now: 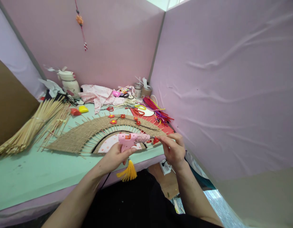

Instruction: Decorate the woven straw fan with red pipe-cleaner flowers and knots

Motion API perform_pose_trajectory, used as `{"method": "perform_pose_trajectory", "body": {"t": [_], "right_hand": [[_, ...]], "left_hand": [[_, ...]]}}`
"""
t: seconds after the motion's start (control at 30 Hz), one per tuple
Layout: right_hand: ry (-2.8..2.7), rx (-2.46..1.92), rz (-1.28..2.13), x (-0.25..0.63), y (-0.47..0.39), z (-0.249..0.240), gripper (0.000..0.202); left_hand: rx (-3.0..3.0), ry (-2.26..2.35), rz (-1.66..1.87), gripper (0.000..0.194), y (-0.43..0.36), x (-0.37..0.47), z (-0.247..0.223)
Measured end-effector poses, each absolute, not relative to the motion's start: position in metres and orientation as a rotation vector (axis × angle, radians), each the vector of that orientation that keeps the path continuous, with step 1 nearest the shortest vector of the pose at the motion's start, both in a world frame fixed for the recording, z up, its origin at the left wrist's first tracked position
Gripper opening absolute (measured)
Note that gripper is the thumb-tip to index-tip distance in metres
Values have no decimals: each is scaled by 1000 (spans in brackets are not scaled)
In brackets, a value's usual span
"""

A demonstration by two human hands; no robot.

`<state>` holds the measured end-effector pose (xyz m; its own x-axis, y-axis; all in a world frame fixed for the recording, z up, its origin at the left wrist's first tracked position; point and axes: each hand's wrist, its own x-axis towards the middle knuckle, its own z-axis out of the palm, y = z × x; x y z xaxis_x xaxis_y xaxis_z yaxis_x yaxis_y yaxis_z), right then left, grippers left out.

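My left hand [121, 155] is wrapped round the handle of a pink glue gun [137, 138], its nozzle pointing right. At the nozzle tip is a small red flower [156, 140], pinched between the fingers of my right hand [174, 148]. Behind both hands lies a large fan [72, 136] of woven cord and thin sticks, with red and yellow flowers [113, 122] along a dark stem on its upper band. A yellow tassel [127, 172] hangs below my left hand at the table's front edge.
Bundled sticks [32, 123] lie at the left beside a cardboard sheet [11, 101]. Behind the fan are red-handled scissors [109, 109], red and yellow packets [83, 109], fuzzy stems [158, 110], a bottle [70, 83] and spotted cloth [96, 95]. Fabric walls [222, 79] enclose the table.
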<state>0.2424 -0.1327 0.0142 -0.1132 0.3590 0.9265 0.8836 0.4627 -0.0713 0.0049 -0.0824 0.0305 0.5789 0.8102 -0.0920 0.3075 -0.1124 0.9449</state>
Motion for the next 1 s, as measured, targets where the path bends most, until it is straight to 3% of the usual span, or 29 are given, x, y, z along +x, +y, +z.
{"method": "perform_pose_trajectory", "body": {"t": [0.57, 0.67, 0.8, 1.0], "right_hand": [[-1736, -1060, -701, 243, -135, 16, 47], [-1688, -1080, -669, 243, -136, 17, 39], [-1467, -1235, -387, 249, -125, 23, 22], [-1253, -1421, 449, 279, -68, 22, 27]], "left_hand": [[1735, 978, 521, 42, -81, 3, 29], [1725, 997, 522, 41, -80, 3, 28], [1675, 1085, 585, 40, -77, 3, 24], [1503, 1239, 857, 37, -66, -12, 18]]}}
